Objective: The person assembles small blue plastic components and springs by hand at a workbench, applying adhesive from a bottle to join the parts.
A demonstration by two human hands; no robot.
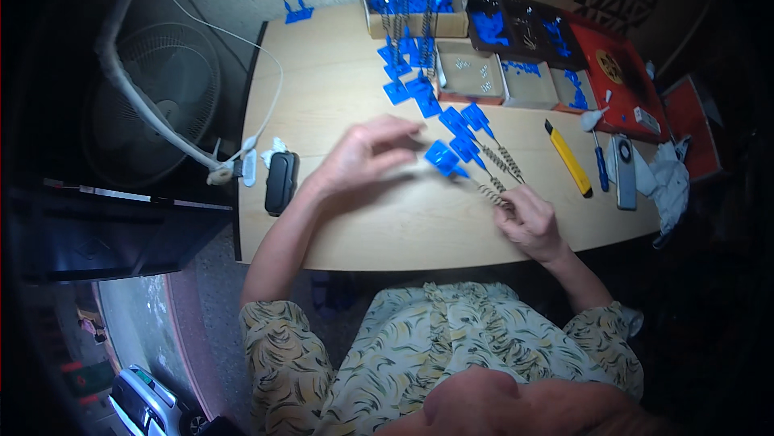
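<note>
My right hand (530, 222) is closed around a coiled spring (493, 193), whose far end carries a square blue plastic piece (442, 159). My left hand (372, 148) is just left of that blue piece, slightly blurred, with thumb and fingers apart and nothing visible between them. Beyond my right hand lie similar blue pieces (476, 118) with springs (509, 160) attached. Farther back, several blue square-based pieces (396, 91) are grouped on the table, some with springs and thin rods standing upright.
A cardboard box (435, 27) of blue parts stands at the table's back. Small trays (470, 91) hold tiny parts beside a red box (614, 105). To the right lie a yellow utility knife (569, 164), a blue screwdriver (601, 168) and a phone (624, 172); a black case (281, 183) lies left.
</note>
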